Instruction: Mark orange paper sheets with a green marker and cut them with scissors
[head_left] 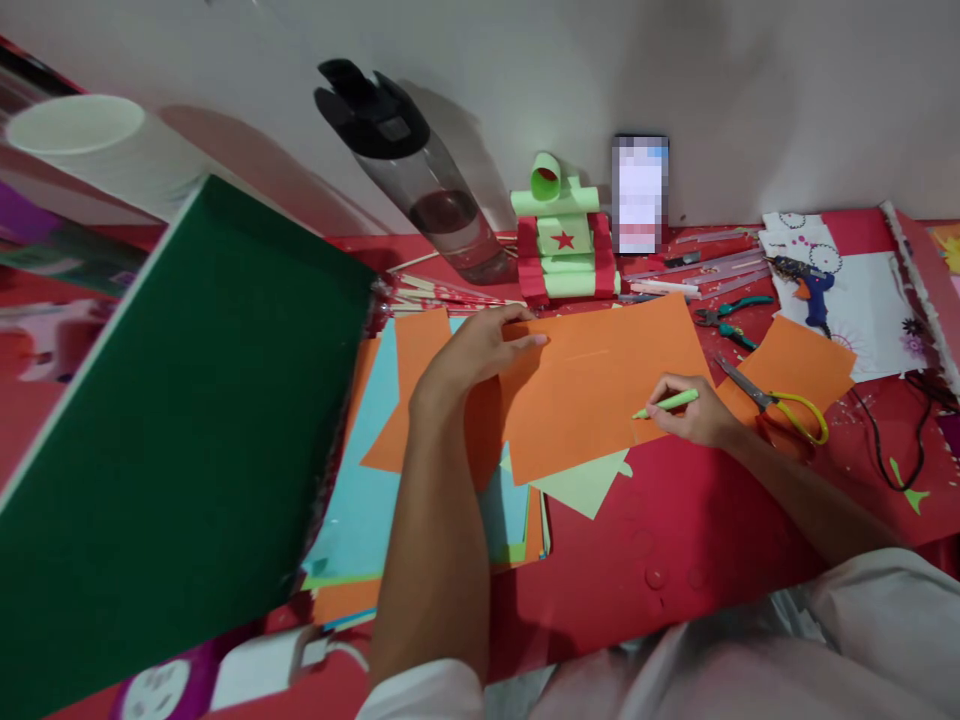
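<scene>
Our right grip (696,414) pinches the pen (681,399) | tip at the sheet (600,370) below | our left grip (484,348) rests on that sheet's left end, fingers parted | scissors (759,397) just right of our right grip

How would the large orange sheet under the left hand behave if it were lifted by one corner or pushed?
The orange sheet is probably light and floppy, since it looks paper-thin. Pushed, it may slide easily, as it overlaps a pale green sheet unless the left hand steadies it.

Red tabletop (600,570) open nearside of orange sheet (592,365); green board (187,430) bars left
</scene>
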